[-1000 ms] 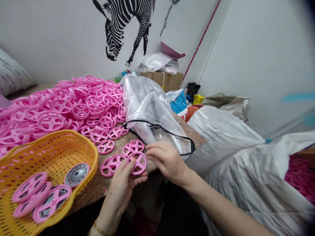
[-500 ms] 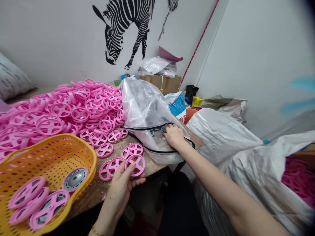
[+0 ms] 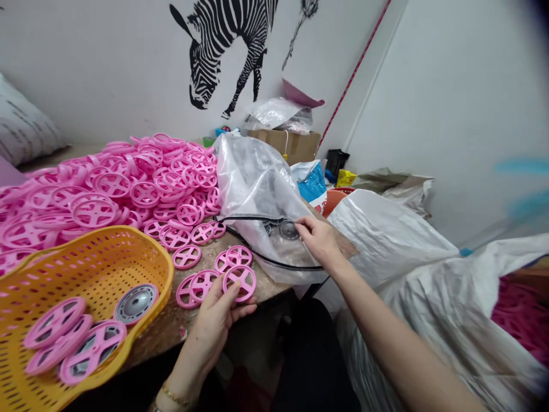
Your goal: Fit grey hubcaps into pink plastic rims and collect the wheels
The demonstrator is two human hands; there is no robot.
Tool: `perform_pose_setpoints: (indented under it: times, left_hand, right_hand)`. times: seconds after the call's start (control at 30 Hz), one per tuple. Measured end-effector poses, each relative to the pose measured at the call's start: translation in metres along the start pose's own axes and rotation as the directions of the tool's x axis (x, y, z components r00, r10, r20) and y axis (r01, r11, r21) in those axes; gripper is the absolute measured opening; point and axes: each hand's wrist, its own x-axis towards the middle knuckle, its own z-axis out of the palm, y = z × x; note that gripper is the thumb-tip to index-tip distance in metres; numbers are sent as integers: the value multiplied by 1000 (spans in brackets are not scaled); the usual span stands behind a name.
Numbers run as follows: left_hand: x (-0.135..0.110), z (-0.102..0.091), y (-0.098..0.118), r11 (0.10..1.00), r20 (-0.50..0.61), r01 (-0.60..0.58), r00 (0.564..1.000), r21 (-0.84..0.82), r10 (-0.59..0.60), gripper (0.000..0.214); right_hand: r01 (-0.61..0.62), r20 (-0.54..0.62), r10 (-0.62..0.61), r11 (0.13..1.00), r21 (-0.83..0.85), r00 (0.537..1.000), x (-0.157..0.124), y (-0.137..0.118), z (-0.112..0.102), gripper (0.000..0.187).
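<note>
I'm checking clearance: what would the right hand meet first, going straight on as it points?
The right hand would meet the grey disc at its fingertips first; beyond that, probably the clear bag, though depth is unclear.

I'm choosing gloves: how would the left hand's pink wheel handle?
The pink wheel is probably stiff, as its rim looks unbent in the left hand; likely light, with open gaps between spokes; and, being round, may roll.

Carries, on a brown tabletop (image 3: 163,325), heaped pink wheels (image 3: 114,184), several loose wheels (image 3: 203,284) near the edge, a yellow basket (image 3: 122,243) and a clear bag (image 3: 253,171).
</note>
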Motion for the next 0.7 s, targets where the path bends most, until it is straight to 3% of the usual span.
perform_pose_setpoints:
  times: [0.07, 0.13, 0.2, 0.3, 0.4, 0.5, 0.7]
  left_hand:
    - [0, 1, -1, 1000, 2, -14, 1000, 9, 14, 37]
    - [-1, 3, -2, 1000, 10, -21, 1000, 19, 20, 40]
    - [-3, 5, -2, 999, 24, -19, 1000, 30, 18, 42]
    - [-7, 9, -2, 998, 57, -22, 998, 56, 18, 41]
    - [-9, 12, -3, 996, 84, -27, 996, 90, 20, 44]
    - [-9, 13, -6, 992, 84, -58, 995, 116, 49, 48]
    - [-12, 11, -9, 979, 95, -122, 990, 163, 107, 42]
  right_hand:
    - [-89, 43, 79, 917, 389, 996, -16, -10, -4, 18]
    - [-180, 145, 109, 701, 690, 983, -34, -24, -5, 20]
    - [-245, 239, 87, 573, 782, 967, -51, -37, -3, 22]
    - [-337, 356, 57, 489, 805, 933, -70, -52, 5, 20]
    - [-378, 406, 46, 473, 796, 913, -81, -60, 14, 16]
    - [-345, 389, 30, 532, 773, 921, -87, -65, 19, 13]
    - [-152, 220, -12, 687, 711, 975, -96, -71, 18, 9]
